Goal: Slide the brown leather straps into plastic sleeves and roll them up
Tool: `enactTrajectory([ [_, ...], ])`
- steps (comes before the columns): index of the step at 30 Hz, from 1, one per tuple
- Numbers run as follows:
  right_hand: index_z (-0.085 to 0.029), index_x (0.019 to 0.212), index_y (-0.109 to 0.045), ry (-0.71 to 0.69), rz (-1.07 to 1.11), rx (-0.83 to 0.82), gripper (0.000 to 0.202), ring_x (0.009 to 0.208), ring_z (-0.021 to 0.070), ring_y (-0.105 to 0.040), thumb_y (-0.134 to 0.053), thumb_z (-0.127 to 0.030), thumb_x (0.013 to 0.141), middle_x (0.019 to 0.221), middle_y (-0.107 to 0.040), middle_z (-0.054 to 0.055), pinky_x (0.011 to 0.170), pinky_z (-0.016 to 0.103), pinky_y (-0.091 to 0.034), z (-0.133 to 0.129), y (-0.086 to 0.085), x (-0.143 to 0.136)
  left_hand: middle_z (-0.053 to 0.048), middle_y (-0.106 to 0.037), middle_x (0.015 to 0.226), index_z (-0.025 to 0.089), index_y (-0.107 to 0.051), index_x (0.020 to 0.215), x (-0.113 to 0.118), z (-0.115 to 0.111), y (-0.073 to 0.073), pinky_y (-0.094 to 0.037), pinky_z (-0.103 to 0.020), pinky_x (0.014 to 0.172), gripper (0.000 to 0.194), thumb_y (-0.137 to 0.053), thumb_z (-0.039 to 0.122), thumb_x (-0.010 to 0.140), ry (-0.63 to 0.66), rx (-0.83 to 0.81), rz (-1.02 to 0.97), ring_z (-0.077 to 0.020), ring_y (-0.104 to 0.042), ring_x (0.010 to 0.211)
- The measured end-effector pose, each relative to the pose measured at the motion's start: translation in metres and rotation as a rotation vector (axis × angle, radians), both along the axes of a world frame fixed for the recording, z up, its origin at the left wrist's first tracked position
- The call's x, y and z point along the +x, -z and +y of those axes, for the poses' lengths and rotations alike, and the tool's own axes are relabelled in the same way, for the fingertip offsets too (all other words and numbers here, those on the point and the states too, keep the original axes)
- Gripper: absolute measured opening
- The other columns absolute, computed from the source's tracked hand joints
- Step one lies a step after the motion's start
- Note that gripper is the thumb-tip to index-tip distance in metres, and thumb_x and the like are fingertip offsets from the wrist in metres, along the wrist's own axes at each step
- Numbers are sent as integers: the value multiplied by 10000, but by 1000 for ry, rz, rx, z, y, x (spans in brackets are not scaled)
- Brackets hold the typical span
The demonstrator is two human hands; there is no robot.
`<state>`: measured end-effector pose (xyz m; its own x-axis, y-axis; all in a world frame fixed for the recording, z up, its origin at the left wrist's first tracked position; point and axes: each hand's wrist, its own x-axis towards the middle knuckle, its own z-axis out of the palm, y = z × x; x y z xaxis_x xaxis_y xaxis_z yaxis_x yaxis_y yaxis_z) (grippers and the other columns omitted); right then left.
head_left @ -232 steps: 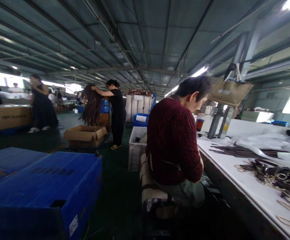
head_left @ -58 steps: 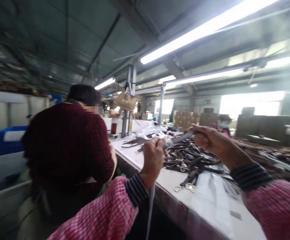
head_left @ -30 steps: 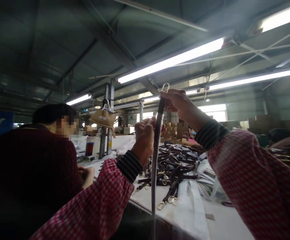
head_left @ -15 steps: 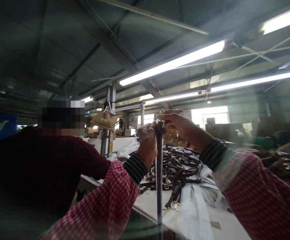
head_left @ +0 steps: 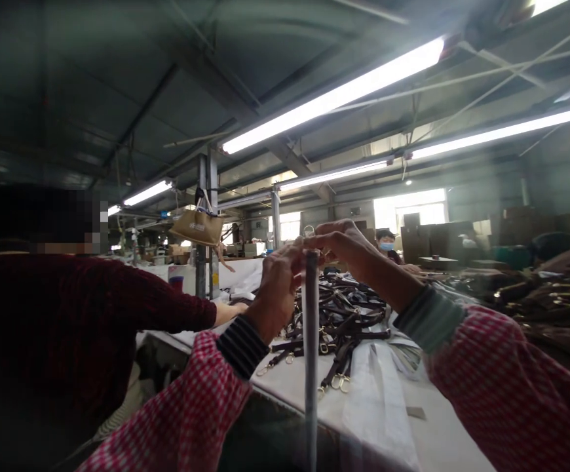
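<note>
Dark strap (head_left: 310, 354) hangs at center frame, its top pinched in the left hand (head_left: 278, 283); the right hand (head_left: 342, 242) meets that end, its grip unclear from here.

"Which way is your head-worn camera facing?"

"You're looking forward, almost level, over the white worktable (head_left: 427, 436); your left hand (head_left: 272, 288) and right hand (head_left: 352, 254) are showing close before the lens, fluorescent tubes (head_left: 334, 96) running above."
</note>
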<state>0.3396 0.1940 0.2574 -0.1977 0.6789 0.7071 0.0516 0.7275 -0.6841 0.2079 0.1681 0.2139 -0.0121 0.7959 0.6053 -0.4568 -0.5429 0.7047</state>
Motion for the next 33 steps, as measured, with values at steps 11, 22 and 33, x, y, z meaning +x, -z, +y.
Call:
enactTrajectory([
  [11, -173, 668, -707, -83, 90, -36, 244, 546, 95, -461, -859, -361, 633, 608, -593, -11, 454, 211, -291, 8, 9, 13, -23, -613, 574, 134, -708, 753, -11, 7, 70, -390, -247, 508, 433, -722, 549, 875, 251, -124, 492, -107, -531, 477],
  [22, -163, 672, -703, 10, 153, 94, 232, 513, 87, -484, -789, -344, 789, 568, -576, -16, 473, 216, -332, -11, -39, 6, 118, -358, 483, 187, -475, 630, -12, -3, 6, -257, -187, 425, 552, -850, 579, 734, 266, -57, 408, -23, -261, 401],
  [33, -182, 717, -730, -25, 14, 119, 268, 682, 144, -599, -814, -432, 767, 810, -698, 38, 512, 222, -404, -20, -50, 9, 77, -439, 470, 153, -604, 709, -20, -22, -23, -156, -183, 401, 571, -795, 690, 741, 167, 36, 423, -31, -285, 393],
])
